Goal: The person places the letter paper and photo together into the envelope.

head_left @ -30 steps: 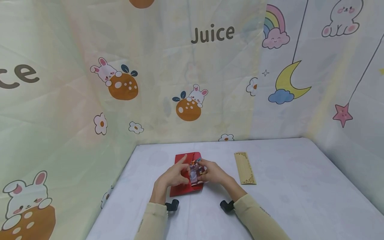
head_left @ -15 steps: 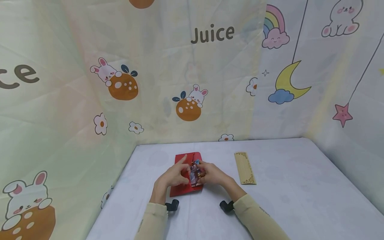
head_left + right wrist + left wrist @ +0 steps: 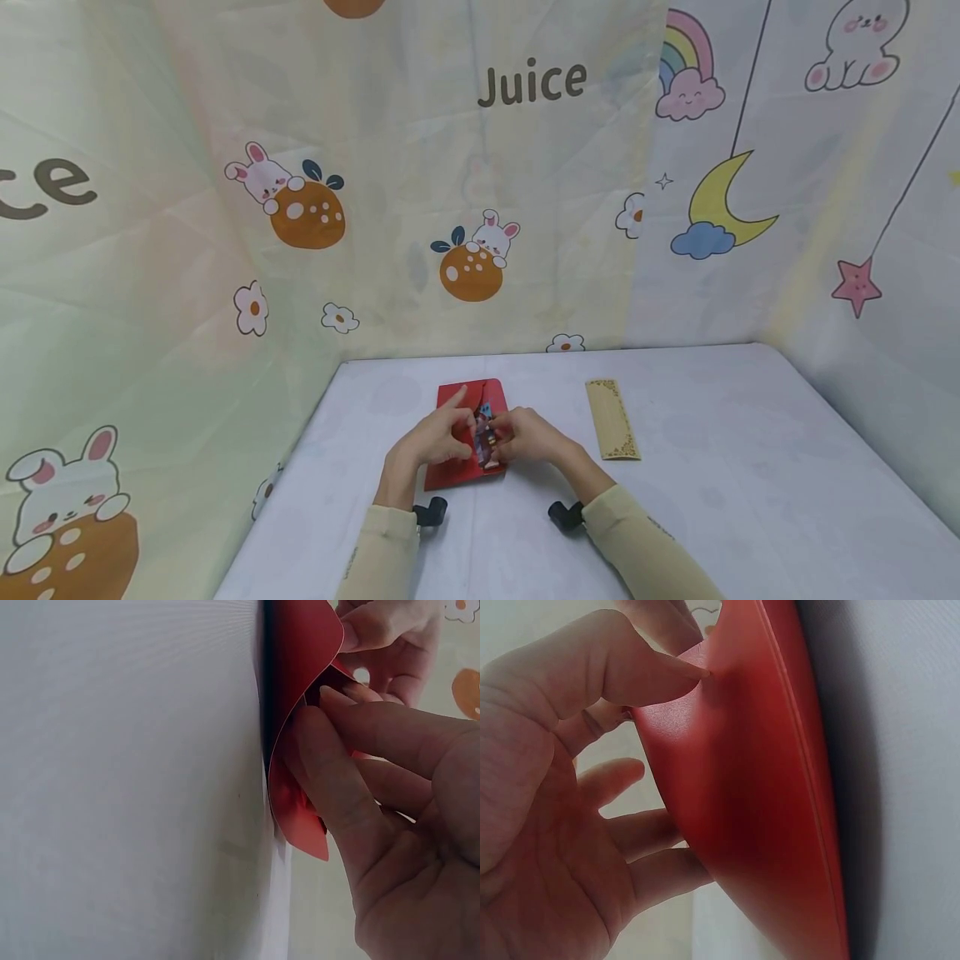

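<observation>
The left hand (image 3: 433,437) pinches the curved rim of a smooth red envelope (image 3: 450,476). At the envelope's right part, the right hand (image 3: 534,436) pinches a figure-printed card (image 3: 483,437). Right of the envelope lies an oblong, ornate-ended gold strip (image 3: 613,421).

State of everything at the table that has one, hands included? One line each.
Red envelope: open, mouth bowed apart.
Picture card: held at the envelope's mouth; how far inside, can't tell.
Gold strip: flat on the table, untouched.
Left hand: pinching the envelope.
Right hand: pinching the card.
</observation>
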The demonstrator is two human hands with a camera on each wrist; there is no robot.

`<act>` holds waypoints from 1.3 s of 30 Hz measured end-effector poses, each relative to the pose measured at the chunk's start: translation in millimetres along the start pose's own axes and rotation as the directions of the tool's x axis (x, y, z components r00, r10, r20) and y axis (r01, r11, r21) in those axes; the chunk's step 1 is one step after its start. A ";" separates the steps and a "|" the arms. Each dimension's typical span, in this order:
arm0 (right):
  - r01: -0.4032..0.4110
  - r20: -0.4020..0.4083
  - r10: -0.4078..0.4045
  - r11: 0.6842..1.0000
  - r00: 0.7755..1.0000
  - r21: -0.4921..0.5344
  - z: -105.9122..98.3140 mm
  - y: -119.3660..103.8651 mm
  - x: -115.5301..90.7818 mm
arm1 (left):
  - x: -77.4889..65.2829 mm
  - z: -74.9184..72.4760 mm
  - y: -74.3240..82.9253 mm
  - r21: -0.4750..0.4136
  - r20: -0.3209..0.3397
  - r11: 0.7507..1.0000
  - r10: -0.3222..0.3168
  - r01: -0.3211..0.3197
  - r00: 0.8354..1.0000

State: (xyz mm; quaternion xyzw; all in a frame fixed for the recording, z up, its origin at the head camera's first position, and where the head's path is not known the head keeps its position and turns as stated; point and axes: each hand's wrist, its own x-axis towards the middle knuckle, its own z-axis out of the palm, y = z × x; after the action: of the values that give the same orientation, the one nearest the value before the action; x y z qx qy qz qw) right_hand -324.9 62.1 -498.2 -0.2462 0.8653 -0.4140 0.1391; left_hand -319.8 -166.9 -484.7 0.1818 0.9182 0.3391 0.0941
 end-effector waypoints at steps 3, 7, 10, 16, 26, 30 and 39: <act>0.016 -0.003 -0.016 1.000 1.000 -0.009 0.3 -0.1 0.0 | 0.1 0.1 0.0 0.003 0.000 1.000 0.001 -0.001 1.000; 0.035 0.000 -0.035 0.999 0.999 -0.023 0.3 -0.7 -0.2 | 0.5 0.5 -0.2 0.010 -0.002 1.000 -0.002 0.002 1.000; 0.042 0.014 -0.041 0.999 0.999 -0.023 0.4 -0.7 -0.3 | 0.4 0.4 -0.5 0.016 -0.003 1.000 0.001 -0.001 1.000; 0.050 0.065 -0.049 0.998 0.997 -0.023 1.5 -1.8 -0.6 | -1.3 -0.4 0.1 0.018 -0.001 1.000 0.001 -0.001 1.000; 0.078 0.128 -0.064 0.991 0.990 -0.109 4.0 -3.5 -2.1 | -1.4 -0.2 -0.9 0.013 0.008 1.000 -0.007 0.007 1.000; 0.062 0.135 -0.046 0.991 0.990 -0.116 5.2 -2.3 -2.7 | -1.1 0.0 -1.3 0.004 0.009 1.000 -0.010 0.010 1.000; 0.054 0.113 -0.040 0.992 0.993 -0.118 1.9 -2.9 -3.9 | -0.8 0.1 0.0 0.002 0.009 1.000 -0.009 0.009 1.000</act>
State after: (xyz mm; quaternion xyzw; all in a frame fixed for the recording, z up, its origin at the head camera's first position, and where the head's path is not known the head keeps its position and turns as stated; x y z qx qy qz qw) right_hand -319.9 61.4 -497.0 -0.2969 0.8737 -0.3497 0.1617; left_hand -319.0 -167.2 -484.7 0.1794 0.9188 0.3371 0.0995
